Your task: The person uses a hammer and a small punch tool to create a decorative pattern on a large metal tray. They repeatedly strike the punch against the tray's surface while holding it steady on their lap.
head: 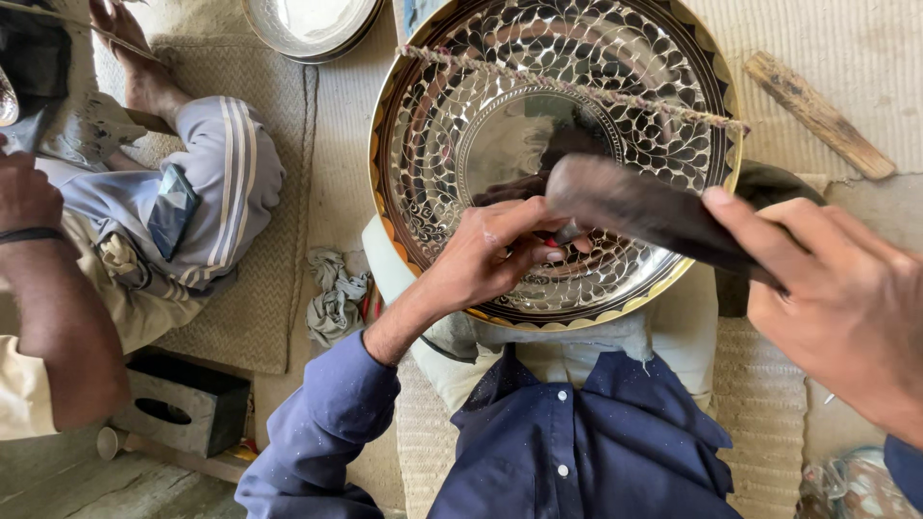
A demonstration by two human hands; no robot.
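Right hand [846, 308] swings dark mallet [654, 213] over engraved tray [538, 106]; rag [336, 293] alongside

- This is looking like a floor-level metal craft workshop, with people sitting and working on woven mats [279, 240] spread over the ground.
- A large engraved metal tray [461, 125], cut with a dense leaf pattern, is resting across a worker's lap.
- A hammer [654, 211] is hanging over it.
- Another metal dish [312, 29], a wooden stick [817, 115], a crumpled rag [336, 293] and a small dark box [183, 404] are lying around.
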